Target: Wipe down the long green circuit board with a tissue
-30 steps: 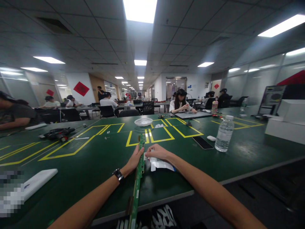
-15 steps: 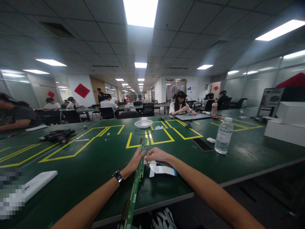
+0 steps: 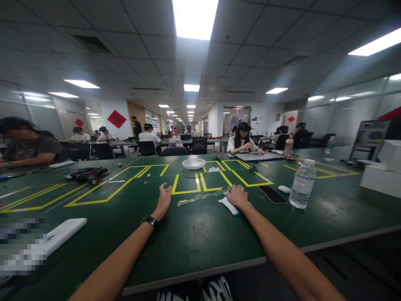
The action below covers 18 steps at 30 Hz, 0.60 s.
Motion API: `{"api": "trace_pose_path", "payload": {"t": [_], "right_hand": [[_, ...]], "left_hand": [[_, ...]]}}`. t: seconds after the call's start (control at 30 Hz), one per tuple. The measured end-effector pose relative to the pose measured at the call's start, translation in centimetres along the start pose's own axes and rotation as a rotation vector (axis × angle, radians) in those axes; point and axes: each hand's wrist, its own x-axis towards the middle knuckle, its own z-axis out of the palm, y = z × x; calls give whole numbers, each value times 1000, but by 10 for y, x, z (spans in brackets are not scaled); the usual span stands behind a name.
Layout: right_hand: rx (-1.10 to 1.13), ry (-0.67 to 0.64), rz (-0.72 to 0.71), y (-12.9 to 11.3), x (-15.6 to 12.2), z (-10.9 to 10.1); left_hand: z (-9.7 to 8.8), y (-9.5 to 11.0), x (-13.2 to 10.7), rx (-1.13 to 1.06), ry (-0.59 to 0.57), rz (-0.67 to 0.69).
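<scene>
A long, narrow green circuit board (image 3: pixel 200 197) lies slantwise on the green table in front of me. My right hand (image 3: pixel 237 195) is closed over its right end, fingers curled down, with the fingertips hidden. From under that hand a white flat ribbon cable (image 3: pixel 230 206) with a blue tip sticks out toward me. Left of the board, my left hand (image 3: pixel 163 200) is held with its fingers apart and nothing in it. It wears a dark wristwatch and does not touch the board.
A clear plastic dish (image 3: pixel 193 164) stands beyond the board among yellow tape outlines. To the right are a phone (image 3: pixel 272 195), a white case (image 3: pixel 284 190) and a water bottle (image 3: pixel 302 184). A white slab (image 3: pixel 67 234) lies at left. A person (image 3: pixel 242 142) sits across the table.
The circuit board was upright in my left hand and now lies flat, farther right. My left hand has let go and moved left; my right hand has moved right with the ribbon cable.
</scene>
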Motion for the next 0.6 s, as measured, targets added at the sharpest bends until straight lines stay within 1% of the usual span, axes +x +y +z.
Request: {"api": "trace_pose_path", "payload": {"t": [0.07, 0.2, 0.3, 0.43, 0.5, 0.6], "right_hand": [[-48, 23, 15, 6, 2, 5], [-85, 15, -55, 3, 3, 10], [-91, 1, -77, 1, 3, 12], [-94, -38, -74, 5, 5, 15], [-87, -47, -53, 7, 5, 16], [-57, -14, -44, 9, 6, 15]], "left_hand": [[2, -2, 1, 21, -2, 49], [6, 0, 0, 82, 3, 147], [6, 0, -1, 140, -9, 224], [7, -2, -3, 244, -43, 355], [9, -3, -4, 316, -83, 421], [11, -4, -7, 417, -191, 504]]}}
